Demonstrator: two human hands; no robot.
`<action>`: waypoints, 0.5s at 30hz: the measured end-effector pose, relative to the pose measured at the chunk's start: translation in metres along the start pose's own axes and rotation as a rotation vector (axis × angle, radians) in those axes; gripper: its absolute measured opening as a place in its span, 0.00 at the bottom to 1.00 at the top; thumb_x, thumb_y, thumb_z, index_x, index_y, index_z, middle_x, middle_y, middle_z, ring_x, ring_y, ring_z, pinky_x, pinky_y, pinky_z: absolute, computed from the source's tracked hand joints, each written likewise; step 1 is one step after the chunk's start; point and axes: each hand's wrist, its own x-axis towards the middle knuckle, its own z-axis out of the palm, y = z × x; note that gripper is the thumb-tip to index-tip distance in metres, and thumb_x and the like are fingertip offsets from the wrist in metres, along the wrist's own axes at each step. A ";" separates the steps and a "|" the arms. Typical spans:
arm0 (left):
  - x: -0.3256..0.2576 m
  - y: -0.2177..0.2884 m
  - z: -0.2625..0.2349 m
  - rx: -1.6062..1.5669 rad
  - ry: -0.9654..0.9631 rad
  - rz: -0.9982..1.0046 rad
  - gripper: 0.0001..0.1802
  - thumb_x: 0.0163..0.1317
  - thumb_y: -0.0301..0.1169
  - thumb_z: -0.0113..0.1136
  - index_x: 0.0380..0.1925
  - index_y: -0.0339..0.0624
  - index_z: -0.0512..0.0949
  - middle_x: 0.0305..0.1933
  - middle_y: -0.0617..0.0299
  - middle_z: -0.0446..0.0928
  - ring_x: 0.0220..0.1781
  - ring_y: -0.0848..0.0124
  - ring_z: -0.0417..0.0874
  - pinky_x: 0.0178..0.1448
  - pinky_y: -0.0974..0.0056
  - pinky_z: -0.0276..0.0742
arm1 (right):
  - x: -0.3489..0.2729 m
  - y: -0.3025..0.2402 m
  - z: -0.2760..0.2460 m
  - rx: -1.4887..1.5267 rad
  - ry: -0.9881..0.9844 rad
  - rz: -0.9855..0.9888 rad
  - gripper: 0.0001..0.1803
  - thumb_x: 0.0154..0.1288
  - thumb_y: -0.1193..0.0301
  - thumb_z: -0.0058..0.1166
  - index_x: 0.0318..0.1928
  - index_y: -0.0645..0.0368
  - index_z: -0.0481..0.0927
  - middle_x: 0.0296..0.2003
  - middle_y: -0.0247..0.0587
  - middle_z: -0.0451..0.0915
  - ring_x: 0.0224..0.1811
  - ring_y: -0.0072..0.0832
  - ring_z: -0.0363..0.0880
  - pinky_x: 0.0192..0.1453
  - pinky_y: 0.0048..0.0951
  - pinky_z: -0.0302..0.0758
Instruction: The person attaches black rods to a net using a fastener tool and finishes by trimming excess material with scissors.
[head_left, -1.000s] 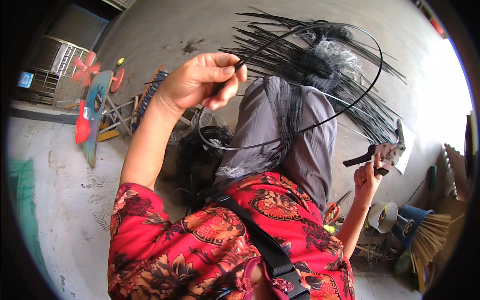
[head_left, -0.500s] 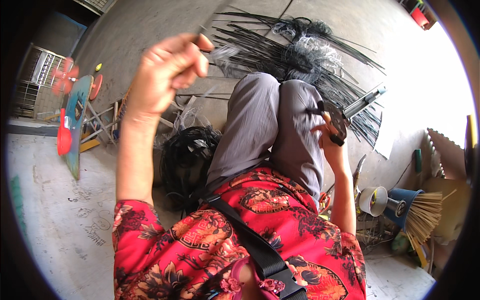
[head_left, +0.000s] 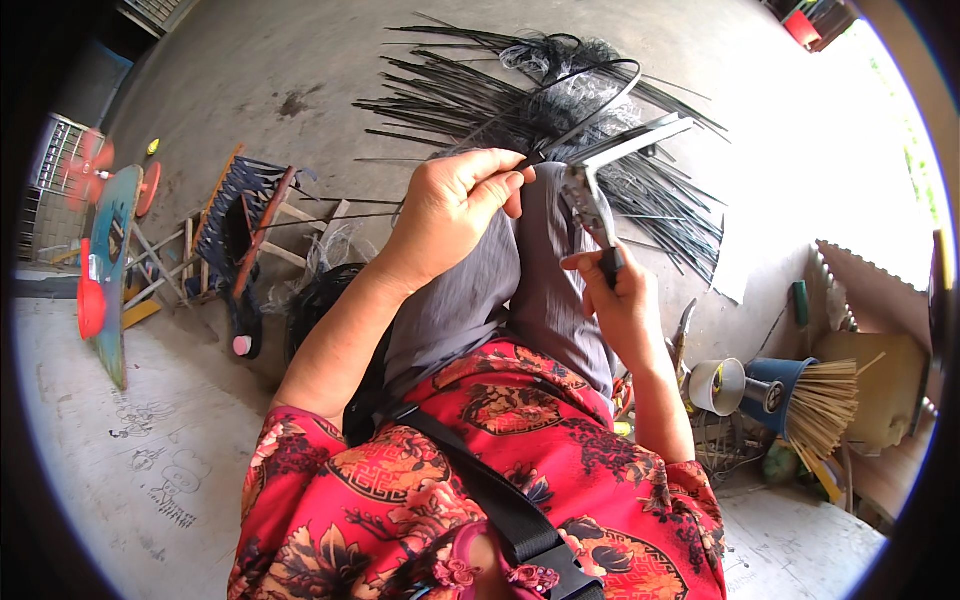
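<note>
My left hand (head_left: 455,205) is raised over my grey-trousered knees and pinches the end of a thin black strip (head_left: 585,90) that loops up and away from me. My right hand (head_left: 615,295) grips the handle of a metal cutting tool (head_left: 600,170), whose jaws sit right beside my left fingertips at the strip. A pile of long black strips (head_left: 520,110) lies spread on the concrete floor beyond my knees. A black strap crosses my red patterned top.
To the left stand a small wooden frame with a woven black panel (head_left: 240,215), a dark bundle (head_left: 315,305) and a colourful board (head_left: 105,270). At the right are a roll of tape (head_left: 718,385), a blue holder of pale sticks (head_left: 815,400) and cardboard (head_left: 875,300).
My left hand came down and inward with the strip. My right hand lifted the cutting tool from the right side up to my left fingers.
</note>
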 end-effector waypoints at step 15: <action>-0.002 -0.019 0.025 0.625 0.234 0.401 0.12 0.72 0.22 0.71 0.54 0.33 0.87 0.43 0.46 0.91 0.39 0.48 0.93 0.40 0.53 0.88 | 0.012 0.001 0.019 -0.132 0.017 -0.133 0.27 0.83 0.67 0.64 0.75 0.61 0.79 0.32 0.60 0.87 0.34 0.51 0.92 0.41 0.44 0.84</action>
